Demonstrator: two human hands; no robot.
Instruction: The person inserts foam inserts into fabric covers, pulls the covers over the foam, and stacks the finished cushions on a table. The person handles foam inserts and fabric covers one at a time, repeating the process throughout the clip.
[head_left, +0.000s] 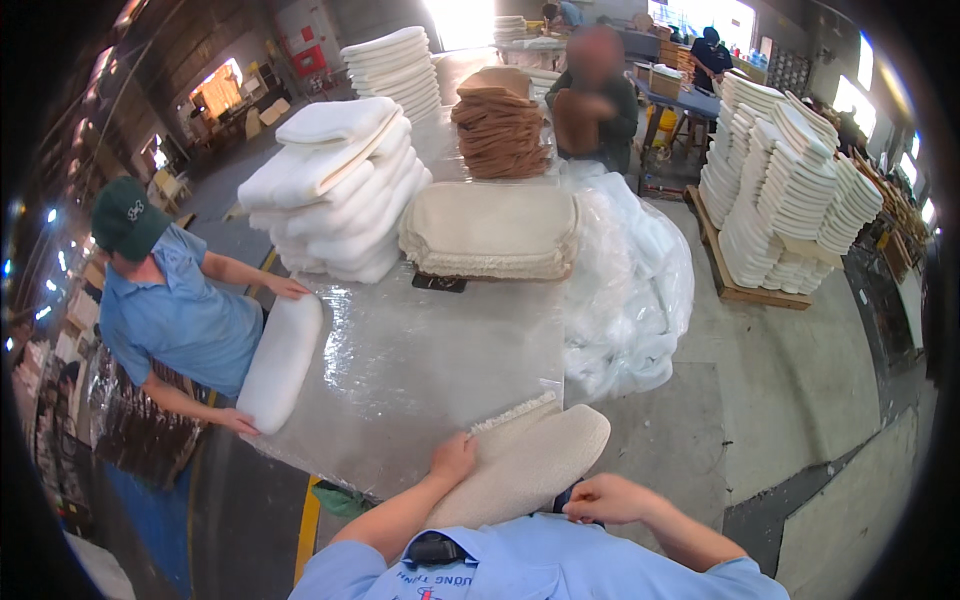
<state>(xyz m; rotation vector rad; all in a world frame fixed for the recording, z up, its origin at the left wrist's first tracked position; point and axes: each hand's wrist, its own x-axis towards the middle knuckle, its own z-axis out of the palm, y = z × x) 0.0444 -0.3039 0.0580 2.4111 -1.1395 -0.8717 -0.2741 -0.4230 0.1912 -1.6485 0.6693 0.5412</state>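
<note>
Beige cover (530, 462) lies on desk (420, 370) near edge, long axis running left-near to right-far. Left hand (453, 458) grips its left edge; right hand (605, 498), curled closed, pinches its near edge.

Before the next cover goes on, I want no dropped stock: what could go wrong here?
1. The beige cover under the left hand and right hand overhangs the table's near edge and might slide off.
2. The plastic sheet looks slick, so pieces may skid.
3. The stack of white cushions leans and could topple toward the co-worker's white cushion.
</note>
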